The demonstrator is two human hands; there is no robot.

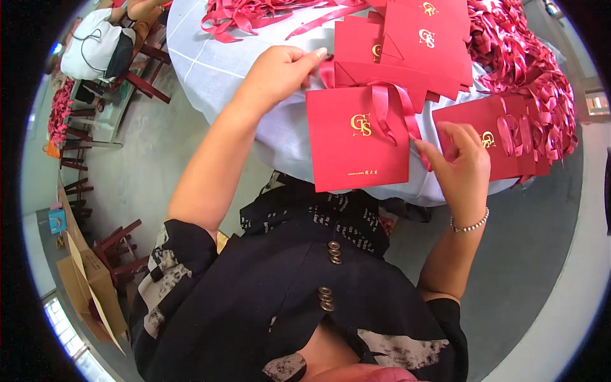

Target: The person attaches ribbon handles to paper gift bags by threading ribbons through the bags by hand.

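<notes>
Perhaps the bag (pixel 340 153) could slip off the table (pixel 219 70), since its lower edge sits at the rim, and an uneven tug on the ribbon (pixel 380 107) might drag or twist it. It lies flat between the hands, nearer and rightward of the left hand (pixel 283 71), just left of the right hand (pixel 464 159). Both have curled fingers beside ribbon; whether either pinches it, I cannot tell.

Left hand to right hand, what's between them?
Between the left hand and right hand, the head view shows the nearest red bag and its pink ribbon.
</notes>
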